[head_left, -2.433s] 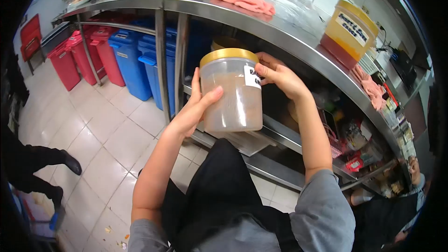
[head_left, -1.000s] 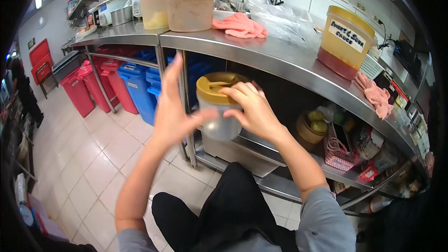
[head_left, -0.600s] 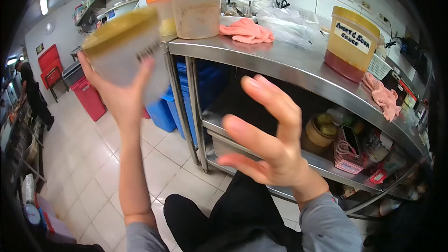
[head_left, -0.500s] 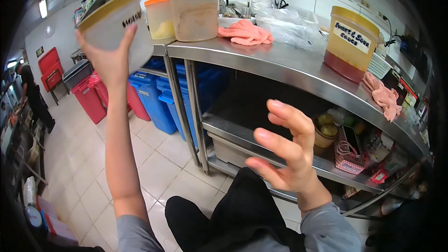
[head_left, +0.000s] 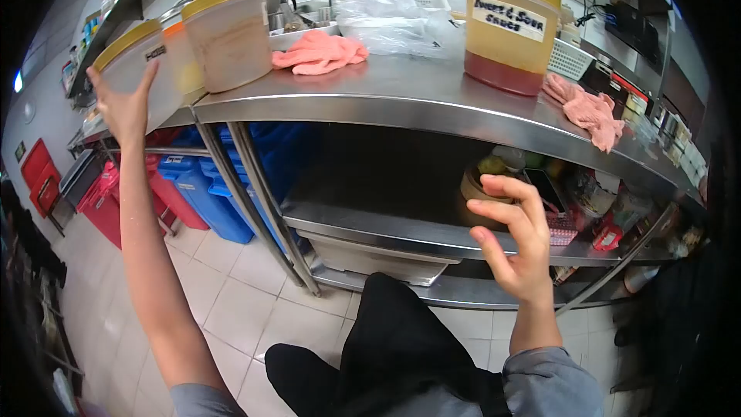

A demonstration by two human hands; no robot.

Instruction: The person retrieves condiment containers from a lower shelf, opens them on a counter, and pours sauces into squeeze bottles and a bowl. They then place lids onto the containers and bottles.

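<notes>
My left hand (head_left: 122, 108) grips a translucent plastic tub (head_left: 135, 70) with a yellow lid and a dark-lettered label. The tub is tilted over the left end of the steel counter; whether its base touches the surface I cannot tell. Just right of it are a tub with an orange lid (head_left: 184, 62) and a larger yellow-lidded tub (head_left: 231, 43) with brownish smears inside. My right hand (head_left: 521, 243) hangs in the air before the lower shelf, fingers apart and slightly bent, holding nothing. Above it on the counter, a tub labelled Sweet & Sour Sauce (head_left: 509, 50) contains red sauce.
Pink cloths (head_left: 320, 52) and a clear plastic bag (head_left: 397, 27) lie on the steel counter (head_left: 370, 93). Blue bins (head_left: 204, 193) and red bins (head_left: 104, 201) stand below and to the left. A pink basket (head_left: 562, 228) and a bowl sit on the lower shelf.
My left hand has carried the tub down to the counter's left end, beside the other tubs. My view has turned to the right. My right hand stays raised with its fingers apart.
</notes>
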